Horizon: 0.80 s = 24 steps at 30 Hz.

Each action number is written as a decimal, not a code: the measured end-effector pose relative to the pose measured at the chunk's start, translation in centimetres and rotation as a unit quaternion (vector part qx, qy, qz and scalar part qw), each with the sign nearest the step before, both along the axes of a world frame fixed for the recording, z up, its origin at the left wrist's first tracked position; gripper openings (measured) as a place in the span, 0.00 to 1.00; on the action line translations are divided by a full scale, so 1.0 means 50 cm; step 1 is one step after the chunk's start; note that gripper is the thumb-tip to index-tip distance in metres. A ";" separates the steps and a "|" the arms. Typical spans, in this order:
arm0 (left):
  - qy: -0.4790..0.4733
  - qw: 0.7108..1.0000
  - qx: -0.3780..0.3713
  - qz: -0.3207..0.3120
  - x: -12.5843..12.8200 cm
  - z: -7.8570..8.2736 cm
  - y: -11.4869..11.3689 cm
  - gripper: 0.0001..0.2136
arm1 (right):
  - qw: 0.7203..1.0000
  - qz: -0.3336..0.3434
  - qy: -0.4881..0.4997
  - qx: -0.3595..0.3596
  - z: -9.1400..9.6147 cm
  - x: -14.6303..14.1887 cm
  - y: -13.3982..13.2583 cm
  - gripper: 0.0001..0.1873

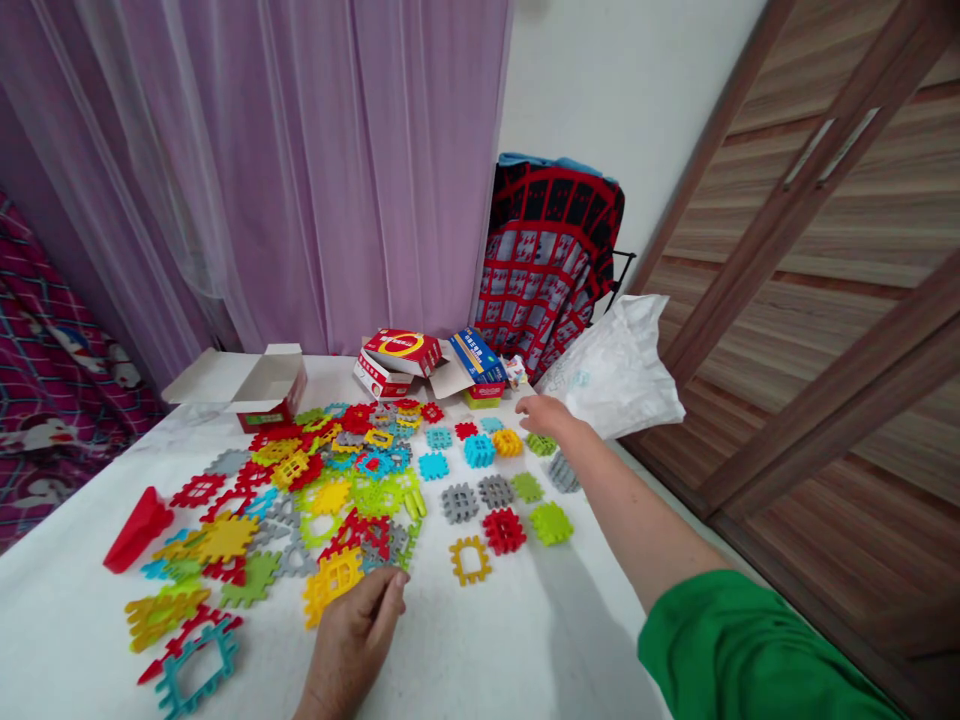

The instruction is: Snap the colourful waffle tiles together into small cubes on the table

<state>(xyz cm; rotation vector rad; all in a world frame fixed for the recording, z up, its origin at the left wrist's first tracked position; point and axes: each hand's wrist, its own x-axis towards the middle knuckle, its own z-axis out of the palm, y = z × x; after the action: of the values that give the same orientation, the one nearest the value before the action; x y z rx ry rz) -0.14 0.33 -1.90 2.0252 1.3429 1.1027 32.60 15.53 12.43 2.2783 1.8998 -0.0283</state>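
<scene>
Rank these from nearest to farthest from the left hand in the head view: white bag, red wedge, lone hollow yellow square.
From the left hand:
1. Hollow yellow square, to its right, slightly beyond.
2. Red wedge, off to its left.
3. White bag, well beyond it, to the right.

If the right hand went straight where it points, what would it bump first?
Probably the blue box or what lies under it; the right hand points that way. Depth is unclear, so it might pass in front.
</scene>
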 end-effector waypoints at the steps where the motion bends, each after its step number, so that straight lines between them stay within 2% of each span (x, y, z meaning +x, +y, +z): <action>1: 0.000 1.000 -0.002 0.000 0.000 0.001 0.000 0.15 | 1.000 0.023 0.000 -0.009 -0.005 0.009 -0.003 0.21; 6: 0.000 1.000 -0.022 -0.004 -0.003 0.003 -0.001 0.16 | 0.992 0.110 -0.005 -0.059 -0.054 0.020 -0.009 0.33; 12: 0.000 0.999 -0.040 -0.004 -0.005 0.008 -0.006 0.17 | 0.986 0.143 -0.036 -0.083 -0.084 0.019 0.013 0.42; 16: -0.005 0.999 -0.041 -0.005 -0.004 0.015 -0.004 0.18 | 0.982 0.147 -0.049 -0.105 -0.087 0.009 0.030 0.42; 24: -0.003 0.999 -0.047 0.002 -0.005 0.010 -0.003 0.18 | 0.985 0.114 -0.036 -0.126 -0.093 -0.004 0.035 0.35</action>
<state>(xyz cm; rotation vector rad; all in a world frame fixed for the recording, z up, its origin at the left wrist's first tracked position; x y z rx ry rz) -0.37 0.18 -1.38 1.9520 1.3697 1.0268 32.42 17.29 7.79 1.8660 1.9803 -0.1451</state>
